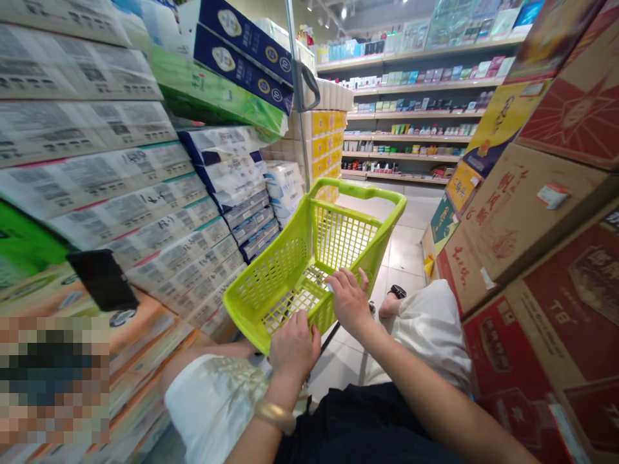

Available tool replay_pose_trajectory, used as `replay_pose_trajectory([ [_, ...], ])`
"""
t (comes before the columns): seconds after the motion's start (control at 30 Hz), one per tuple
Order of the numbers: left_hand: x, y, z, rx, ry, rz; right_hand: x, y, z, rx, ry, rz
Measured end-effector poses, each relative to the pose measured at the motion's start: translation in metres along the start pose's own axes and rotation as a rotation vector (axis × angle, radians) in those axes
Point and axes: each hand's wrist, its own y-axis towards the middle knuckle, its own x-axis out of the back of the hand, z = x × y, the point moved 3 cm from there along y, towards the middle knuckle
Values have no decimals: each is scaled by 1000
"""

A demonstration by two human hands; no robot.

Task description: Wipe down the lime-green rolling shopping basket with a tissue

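Note:
A lime-green plastic shopping cart [271,277] with a perforated basket stands between my knees, its handle [360,189] on the far side. Through the basket's grid the floor shows, and no goods lie in it. My left hand [294,346] is closed over the near rim, fingers curled inward. Farther along the same rim, my right hand [349,299] holds on with bent fingers, one of them raised a little. The fingertips of both hands are partly hidden by the rim and knuckles.
Stacked wrapped paper packs [87,129] rise on the left, where a black phone-like device [103,279] stands out. Cardboard cartons [522,212] crowd the right. A metal pole [300,122] stands behind the cart. Shelves of small products [416,106] line the back beyond the tiled floor [406,248].

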Motion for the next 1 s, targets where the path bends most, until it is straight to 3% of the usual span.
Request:
replay_pose_trajectory([
  [0.23,-2,1,1,-25,15,-15,-5,-20,37,163,111,6],
  [0.5,-1,-3,5,-27,-6,-10,1,-12,21,124,96,-26],
  [0.7,-6,-4,7,-18,16,-23,-2,-19,40,119,119,-60],
  [0.9,-7,-7,13,-56,2,-2,13,-20,48,192,267,67],
  [1.0,-6,-8,14,-71,0,-4,16,-19,48,177,332,10],
])
